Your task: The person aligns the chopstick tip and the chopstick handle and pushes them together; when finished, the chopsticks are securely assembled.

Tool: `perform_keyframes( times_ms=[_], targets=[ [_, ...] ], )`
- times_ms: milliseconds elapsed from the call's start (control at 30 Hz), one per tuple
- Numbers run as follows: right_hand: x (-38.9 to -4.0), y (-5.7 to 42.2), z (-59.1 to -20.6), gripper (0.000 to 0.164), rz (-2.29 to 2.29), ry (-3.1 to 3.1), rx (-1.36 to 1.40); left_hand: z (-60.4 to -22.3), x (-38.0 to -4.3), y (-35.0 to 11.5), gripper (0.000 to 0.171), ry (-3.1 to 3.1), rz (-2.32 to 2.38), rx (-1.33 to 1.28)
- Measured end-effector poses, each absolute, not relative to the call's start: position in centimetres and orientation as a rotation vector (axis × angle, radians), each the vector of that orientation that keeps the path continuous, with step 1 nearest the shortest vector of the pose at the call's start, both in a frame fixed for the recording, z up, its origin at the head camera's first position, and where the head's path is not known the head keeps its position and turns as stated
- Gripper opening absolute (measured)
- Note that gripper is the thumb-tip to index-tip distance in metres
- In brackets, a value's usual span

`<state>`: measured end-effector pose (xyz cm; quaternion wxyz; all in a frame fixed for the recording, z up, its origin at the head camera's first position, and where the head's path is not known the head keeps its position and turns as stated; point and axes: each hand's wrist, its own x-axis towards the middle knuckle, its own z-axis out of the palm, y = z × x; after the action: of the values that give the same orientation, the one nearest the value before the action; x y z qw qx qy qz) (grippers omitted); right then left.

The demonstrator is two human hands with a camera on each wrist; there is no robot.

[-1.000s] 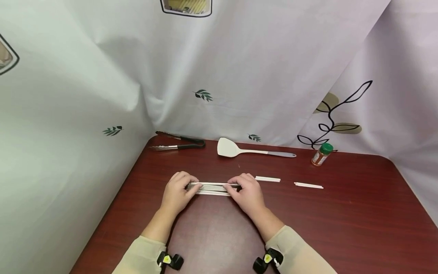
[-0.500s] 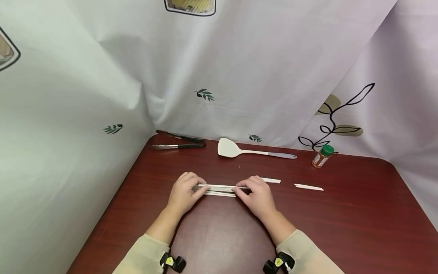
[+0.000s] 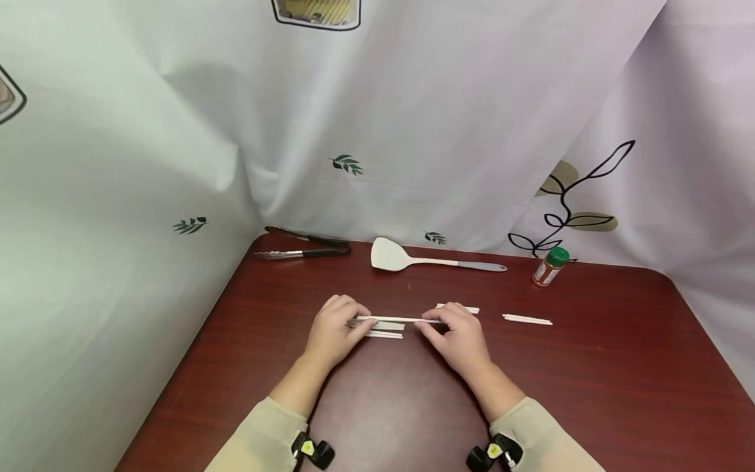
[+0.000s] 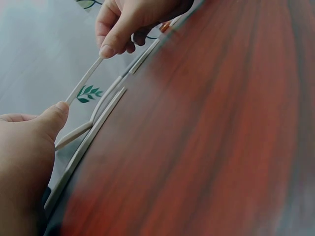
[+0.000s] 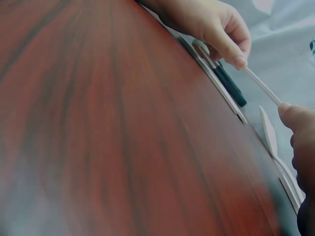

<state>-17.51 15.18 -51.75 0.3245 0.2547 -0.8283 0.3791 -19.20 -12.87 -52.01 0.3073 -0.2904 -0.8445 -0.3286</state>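
Note:
A thin white stick (image 3: 396, 319) spans the gap between my two hands, above the table. My left hand (image 3: 337, 331) pinches its left end between thumb and fingers. Its other end is pinched by my right hand (image 3: 461, 335). In the left wrist view the held stick (image 4: 84, 81) runs from thumb to thumb. Just under the left hand lie a pale flat strip (image 3: 389, 326) and a pair of white sticks (image 3: 386, 335), their left ends hidden by that hand. Another pair of white sticks (image 3: 472, 309) lies behind the right hand, partly covered by it.
Farther right lies one more pair of white sticks (image 3: 527, 320). Along the back edge are black-handled tongs (image 3: 318, 252), a white spatula (image 3: 390, 255) and a green-capped spice jar (image 3: 550, 267). A printed curtain (image 3: 413, 131) hangs behind the dark red table (image 3: 590, 380).
Both hands have shifted to the right together, carrying the stick. More of the flat strip and the sticks' right ends now shows between the hands, and the right hand overlaps the pair behind it.

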Motion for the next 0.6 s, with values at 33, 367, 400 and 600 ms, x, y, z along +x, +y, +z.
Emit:
perform_keyframes(
  times_ms=[33, 367, 400, 600],
  targets=[
    [-17.4, 15.4, -51.7, 0.020, 0.994, -2.173, 0.661, -52.0, -19.2, -12.6, 0.019, -2.238, -0.870, -0.770],
    [-17.0, 17.8, -51.9, 0.020, 0.978, -2.192, 0.581, -52.1, -19.7, -10.0, 0.018, -2.247, -0.881, -0.814],
    [-17.0, 18.1, -51.9, 0.020, 0.973, -2.198, 0.572, -52.0, -19.8, -9.7, 0.017, -2.257, -0.882, -0.815],
    [-16.7, 19.6, -51.8, 0.021, 0.950, -2.183, 0.534, -51.8, -20.1, -8.0, 0.016, -2.274, -0.879, -0.844]
  ],
)
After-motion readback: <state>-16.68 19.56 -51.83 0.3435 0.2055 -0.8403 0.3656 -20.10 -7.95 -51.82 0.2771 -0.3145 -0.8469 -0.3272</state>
